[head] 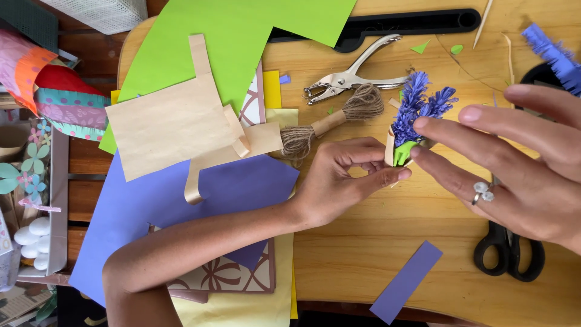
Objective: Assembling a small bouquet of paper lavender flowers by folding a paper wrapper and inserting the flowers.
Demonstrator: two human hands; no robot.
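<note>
I keep left hand point(348, 175) pinched on the paper flower point(414, 115) base — steady | right hand point(514, 163) open, empty, fingertips brushing stem | press wrap snug.

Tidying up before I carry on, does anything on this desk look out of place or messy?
Mostly a working clutter. Small green paper scraps lie loose near the hole punch, and the twine bundle has frayed, unravelled ends. The paper sheets overlap askew. Nothing looks spilled or broken.

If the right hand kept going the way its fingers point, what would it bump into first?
Probably the paper flower: the right hand points left, fingertips at its green base, which the left hand pinches. Depth is hard to judge.
</note>
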